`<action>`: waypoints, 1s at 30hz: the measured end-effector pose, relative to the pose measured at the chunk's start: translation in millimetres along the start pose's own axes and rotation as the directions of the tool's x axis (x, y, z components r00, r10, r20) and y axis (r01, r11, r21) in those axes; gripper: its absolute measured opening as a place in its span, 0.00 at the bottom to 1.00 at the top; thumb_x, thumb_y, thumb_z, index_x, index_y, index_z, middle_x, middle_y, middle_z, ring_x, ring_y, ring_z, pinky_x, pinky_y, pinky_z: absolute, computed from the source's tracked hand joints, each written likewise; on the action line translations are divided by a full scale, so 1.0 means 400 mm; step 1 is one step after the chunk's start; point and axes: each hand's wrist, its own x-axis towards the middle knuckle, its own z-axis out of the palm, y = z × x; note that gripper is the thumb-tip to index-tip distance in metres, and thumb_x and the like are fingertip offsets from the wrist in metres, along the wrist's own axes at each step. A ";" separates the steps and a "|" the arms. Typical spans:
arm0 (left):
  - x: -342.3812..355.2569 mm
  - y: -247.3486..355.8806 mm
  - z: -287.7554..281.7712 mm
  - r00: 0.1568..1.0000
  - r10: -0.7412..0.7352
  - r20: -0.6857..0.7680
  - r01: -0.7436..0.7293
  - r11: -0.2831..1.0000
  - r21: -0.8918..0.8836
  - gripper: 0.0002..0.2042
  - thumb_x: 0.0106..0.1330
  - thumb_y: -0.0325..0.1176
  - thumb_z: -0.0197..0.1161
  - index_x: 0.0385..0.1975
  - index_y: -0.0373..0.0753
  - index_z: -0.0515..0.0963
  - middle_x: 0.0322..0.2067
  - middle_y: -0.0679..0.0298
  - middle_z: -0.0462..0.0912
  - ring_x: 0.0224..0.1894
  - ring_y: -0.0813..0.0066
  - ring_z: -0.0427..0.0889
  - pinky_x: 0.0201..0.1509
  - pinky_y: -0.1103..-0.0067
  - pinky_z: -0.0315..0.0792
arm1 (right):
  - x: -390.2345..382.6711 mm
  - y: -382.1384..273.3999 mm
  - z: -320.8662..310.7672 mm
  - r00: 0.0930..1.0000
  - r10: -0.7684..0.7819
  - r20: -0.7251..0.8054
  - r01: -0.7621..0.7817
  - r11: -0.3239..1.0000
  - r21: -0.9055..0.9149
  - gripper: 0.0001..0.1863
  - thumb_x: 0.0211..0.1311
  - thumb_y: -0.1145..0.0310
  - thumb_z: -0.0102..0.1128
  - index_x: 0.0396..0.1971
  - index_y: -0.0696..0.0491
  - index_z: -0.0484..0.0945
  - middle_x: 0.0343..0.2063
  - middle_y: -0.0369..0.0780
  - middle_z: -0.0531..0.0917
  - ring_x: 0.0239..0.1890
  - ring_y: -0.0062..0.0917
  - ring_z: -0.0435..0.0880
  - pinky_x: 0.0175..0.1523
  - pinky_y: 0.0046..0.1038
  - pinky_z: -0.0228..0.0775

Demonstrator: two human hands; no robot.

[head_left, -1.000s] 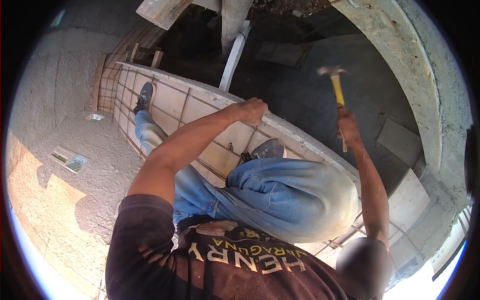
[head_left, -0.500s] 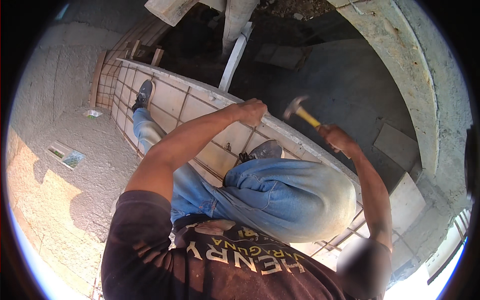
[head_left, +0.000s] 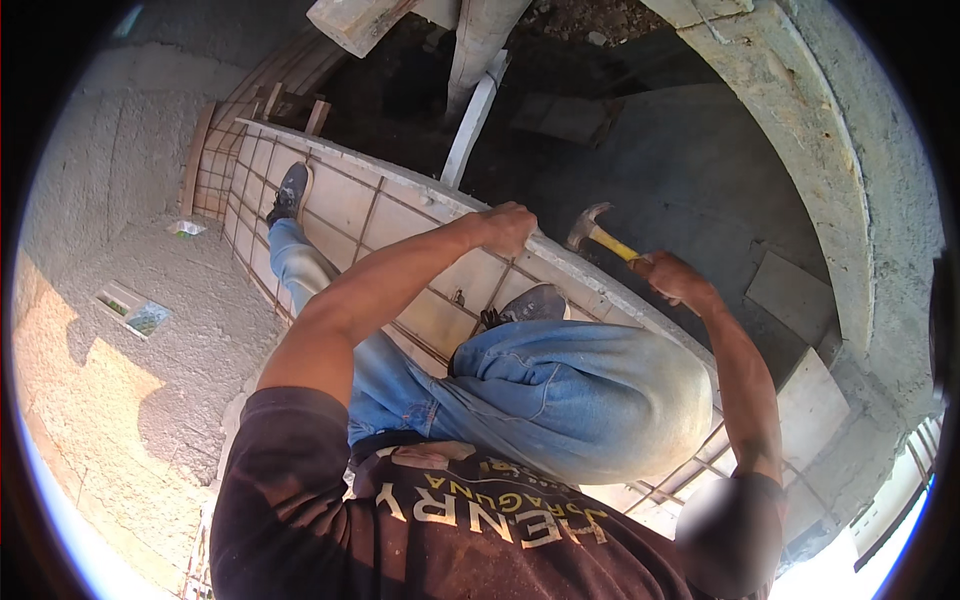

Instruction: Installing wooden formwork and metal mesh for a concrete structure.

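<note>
My left hand (head_left: 508,229) is closed over the upper edge of a long wooden board (head_left: 600,284), its fingertips hidden behind the far side. In my right hand (head_left: 668,277) is a claw hammer (head_left: 613,243) with a yellow handle and a metal head. The hammer hangs just beyond the board, its head close to the board's outer face and to the right of my left hand. Whether the head touches the board I cannot tell. Anything held between my left hand and the board is hidden.
A grid of thin steel bars (head_left: 368,215) lies over pale panels under my shoes. Beyond the board is a dark drop with a wooden brace (head_left: 470,130) and a round post (head_left: 482,45). A curved concrete edge (head_left: 820,130) rises at right; a rough concrete wall (head_left: 130,240) stands left.
The hammer head has come nearer the board, moving slightly left and down, and is less blurred. My left hand stays on the board's edge.
</note>
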 end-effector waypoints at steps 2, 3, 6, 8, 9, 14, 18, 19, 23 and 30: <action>0.022 -0.022 0.003 0.998 0.037 -0.057 -0.036 0.999 0.018 0.11 0.44 0.26 0.61 0.27 0.25 0.81 0.31 0.38 0.81 0.40 0.44 0.82 0.49 0.63 0.75 | -0.016 -0.024 -0.113 0.987 -0.019 0.159 0.018 1.000 0.007 0.21 0.68 0.47 0.47 0.22 0.47 0.65 0.12 0.26 0.60 0.11 0.13 0.55 0.15 0.22 0.47; 0.023 -0.020 0.023 0.992 0.089 -0.087 -0.088 0.996 0.020 0.11 0.45 0.26 0.61 0.27 0.26 0.82 0.31 0.38 0.81 0.40 0.44 0.82 0.48 0.63 0.76 | -0.016 -0.002 -0.161 0.998 -0.008 0.063 -0.001 0.990 0.140 0.21 0.68 0.47 0.47 0.22 0.47 0.65 0.12 0.26 0.61 0.11 0.13 0.56 0.15 0.23 0.48; 0.024 -0.014 0.026 0.995 0.082 -0.064 -0.083 0.996 -0.016 0.10 0.45 0.26 0.60 0.26 0.27 0.82 0.31 0.39 0.81 0.41 0.45 0.82 0.49 0.63 0.75 | 0.081 0.061 -0.225 0.969 -0.037 -0.246 0.161 0.846 0.508 0.20 0.68 0.48 0.47 0.22 0.47 0.65 0.12 0.26 0.59 0.10 0.12 0.53 0.15 0.22 0.46; 0.032 0.001 0.010 0.994 0.092 -0.063 -0.091 0.996 0.009 0.10 0.45 0.26 0.60 0.26 0.27 0.82 0.31 0.39 0.81 0.41 0.45 0.82 0.49 0.63 0.75 | 0.140 0.097 -0.196 0.800 0.046 -0.599 0.540 0.380 0.751 0.21 0.69 0.49 0.46 0.22 0.48 0.65 0.11 0.27 0.59 0.10 0.13 0.54 0.15 0.22 0.46; 0.026 0.007 0.009 0.994 0.092 -0.065 -0.092 0.996 0.004 0.10 0.45 0.25 0.59 0.25 0.27 0.82 0.32 0.39 0.81 0.41 0.45 0.82 0.49 0.63 0.75 | 0.130 0.087 -0.116 0.806 0.125 -0.578 0.441 0.524 0.728 0.21 0.69 0.49 0.47 0.21 0.49 0.65 0.12 0.27 0.59 0.10 0.13 0.55 0.15 0.22 0.46; 0.017 -0.041 0.025 0.981 0.098 -0.166 -0.096 0.995 0.022 0.09 0.45 0.24 0.58 0.25 0.26 0.81 0.32 0.38 0.81 0.42 0.45 0.82 0.49 0.62 0.75 | -0.016 0.016 -0.066 0.999 -0.004 0.039 -0.004 0.978 0.210 0.21 0.68 0.49 0.48 0.20 0.49 0.65 0.12 0.27 0.59 0.10 0.13 0.56 0.15 0.22 0.47; 0.022 -0.007 0.026 0.988 0.107 -0.114 -0.108 0.994 0.004 0.09 0.44 0.24 0.58 0.25 0.26 0.81 0.32 0.38 0.81 0.41 0.45 0.82 0.49 0.63 0.75 | 0.029 0.074 -0.195 0.982 0.038 -0.187 0.055 0.880 0.472 0.21 0.68 0.49 0.47 0.19 0.46 0.65 0.11 0.27 0.58 0.10 0.13 0.54 0.15 0.23 0.45; 0.013 -0.004 0.007 0.995 0.082 -0.062 -0.082 0.997 -0.001 0.09 0.44 0.24 0.58 0.25 0.26 0.81 0.31 0.38 0.81 0.41 0.45 0.82 0.49 0.63 0.75 | 0.055 0.072 -0.207 0.921 0.077 -0.381 0.183 0.779 0.600 0.21 0.68 0.49 0.48 0.19 0.46 0.65 0.10 0.27 0.57 0.10 0.13 0.52 0.15 0.23 0.45; 0.005 0.004 0.000 0.997 0.047 -0.063 -0.049 0.998 -0.029 0.10 0.44 0.23 0.58 0.26 0.27 0.82 0.32 0.40 0.82 0.41 0.45 0.82 0.49 0.63 0.75 | 0.079 0.035 -0.020 0.860 0.111 -0.498 0.279 0.716 0.640 0.23 0.69 0.47 0.48 0.19 0.48 0.66 0.10 0.27 0.57 0.10 0.14 0.52 0.14 0.24 0.46; 0.010 -0.012 0.030 0.994 0.041 -0.099 -0.038 0.999 0.036 0.11 0.44 0.24 0.58 0.27 0.27 0.82 0.33 0.40 0.82 0.43 0.47 0.82 0.50 0.64 0.75 | -0.029 -0.036 -0.150 0.998 -0.061 0.002 0.059 0.978 0.198 0.22 0.69 0.47 0.46 0.21 0.48 0.66 0.12 0.28 0.61 0.10 0.14 0.56 0.15 0.22 0.47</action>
